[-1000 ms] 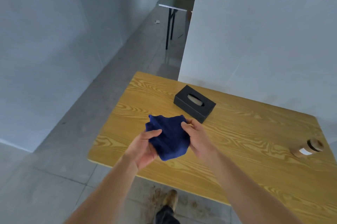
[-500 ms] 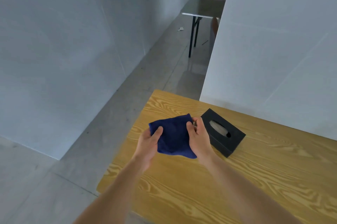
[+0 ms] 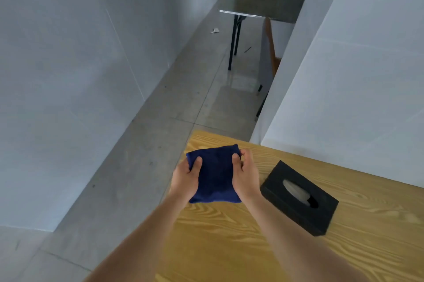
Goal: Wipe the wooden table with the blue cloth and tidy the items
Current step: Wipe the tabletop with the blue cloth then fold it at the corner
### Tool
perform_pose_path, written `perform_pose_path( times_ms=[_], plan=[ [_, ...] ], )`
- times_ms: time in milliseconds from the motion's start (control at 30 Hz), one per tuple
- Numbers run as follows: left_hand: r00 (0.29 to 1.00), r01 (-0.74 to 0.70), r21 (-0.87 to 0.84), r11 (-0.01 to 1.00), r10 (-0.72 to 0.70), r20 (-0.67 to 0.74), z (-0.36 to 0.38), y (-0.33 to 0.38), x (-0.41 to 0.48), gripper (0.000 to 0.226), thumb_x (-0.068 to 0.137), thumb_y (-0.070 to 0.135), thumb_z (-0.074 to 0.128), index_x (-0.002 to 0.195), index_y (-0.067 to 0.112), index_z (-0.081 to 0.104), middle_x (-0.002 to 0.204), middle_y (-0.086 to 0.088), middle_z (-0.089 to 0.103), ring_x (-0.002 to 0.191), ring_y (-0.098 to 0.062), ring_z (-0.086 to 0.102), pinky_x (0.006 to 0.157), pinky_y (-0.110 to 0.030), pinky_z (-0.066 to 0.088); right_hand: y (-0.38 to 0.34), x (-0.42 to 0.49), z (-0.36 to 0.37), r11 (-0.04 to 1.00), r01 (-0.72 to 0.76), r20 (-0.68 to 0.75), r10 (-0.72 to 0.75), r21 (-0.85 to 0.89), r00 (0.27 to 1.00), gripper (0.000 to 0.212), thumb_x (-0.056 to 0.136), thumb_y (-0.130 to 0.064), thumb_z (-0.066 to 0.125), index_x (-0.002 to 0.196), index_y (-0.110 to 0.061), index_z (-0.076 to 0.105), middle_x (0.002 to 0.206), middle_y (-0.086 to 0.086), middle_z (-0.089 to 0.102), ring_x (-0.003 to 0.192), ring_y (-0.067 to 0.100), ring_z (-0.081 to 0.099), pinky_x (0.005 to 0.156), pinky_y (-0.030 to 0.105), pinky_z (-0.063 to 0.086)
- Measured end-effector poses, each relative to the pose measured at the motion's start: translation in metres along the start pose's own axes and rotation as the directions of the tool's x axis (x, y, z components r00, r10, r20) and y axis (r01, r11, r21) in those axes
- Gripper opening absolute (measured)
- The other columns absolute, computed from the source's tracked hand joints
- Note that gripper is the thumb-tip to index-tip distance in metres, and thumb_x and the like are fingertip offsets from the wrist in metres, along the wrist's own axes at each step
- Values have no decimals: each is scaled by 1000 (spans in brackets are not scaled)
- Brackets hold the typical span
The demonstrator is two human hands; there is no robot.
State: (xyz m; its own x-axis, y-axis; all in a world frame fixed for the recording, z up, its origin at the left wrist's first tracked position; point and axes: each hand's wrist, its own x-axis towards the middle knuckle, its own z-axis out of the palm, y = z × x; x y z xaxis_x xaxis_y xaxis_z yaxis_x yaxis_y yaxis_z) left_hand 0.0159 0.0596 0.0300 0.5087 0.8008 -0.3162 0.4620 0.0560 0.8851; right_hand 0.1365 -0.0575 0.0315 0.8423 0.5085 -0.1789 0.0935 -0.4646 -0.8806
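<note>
Head view, wooden table (image 3: 252, 247) on grey floor (image 3: 137, 167), both hands' fingers (image 3: 197, 162) pinching blue cloth (image 3: 215, 176)

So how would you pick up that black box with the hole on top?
Probably from above, fingers across the tissue box's two long sides. It lies flat on the wooden table, those sides stand clear, and the narrower width likely suits one hand.

A dark metal-legged table (image 3: 261, 5) stands down the concrete corridor.
</note>
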Motion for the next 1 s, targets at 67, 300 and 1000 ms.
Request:
perform_pose_path(
  times_ms=[67, 300, 1000],
  plan=[
    [1000, 2, 64, 998, -3, 10, -3, -10, 36, 33, 108, 40, 50, 91, 19, 68, 84, -6, 75, 81, -24, 72, 73, -42, 57, 2, 21, 22, 999, -36, -35, 35, -21, 999, 15, 111, -36, 41, 108, -27, 52, 81, -1, 64, 68, 15, 60, 58, 29, 44],
    [996, -55, 355, 933, 24, 89, -4, -43, 154, 42, 108, 49, 42, 93, 17, 62, 78, -3, 68, 75, -27, 66, 61, -37, 46, 21, 91, 93, 987, -135, -144, 122, -84, 982, 22, 111, -38, 39, 105, -21, 52, 83, -2, 66, 74, 18, 64, 62, 34, 45],
    [918, -305, 592, 746, 395, -25, 25, -88, 241, 47, 105, 43, 50, 132, 4, 53, 127, -16, 57, 113, -33, 56, 95, -44, 48, 72, 151, 138, 697, -46, -220, -162, -715, 962, 31, 106, -34, 49, 130, -14, 48, 117, 6, 62, 97, 26, 63, 76, 40, 54]
  ],
)
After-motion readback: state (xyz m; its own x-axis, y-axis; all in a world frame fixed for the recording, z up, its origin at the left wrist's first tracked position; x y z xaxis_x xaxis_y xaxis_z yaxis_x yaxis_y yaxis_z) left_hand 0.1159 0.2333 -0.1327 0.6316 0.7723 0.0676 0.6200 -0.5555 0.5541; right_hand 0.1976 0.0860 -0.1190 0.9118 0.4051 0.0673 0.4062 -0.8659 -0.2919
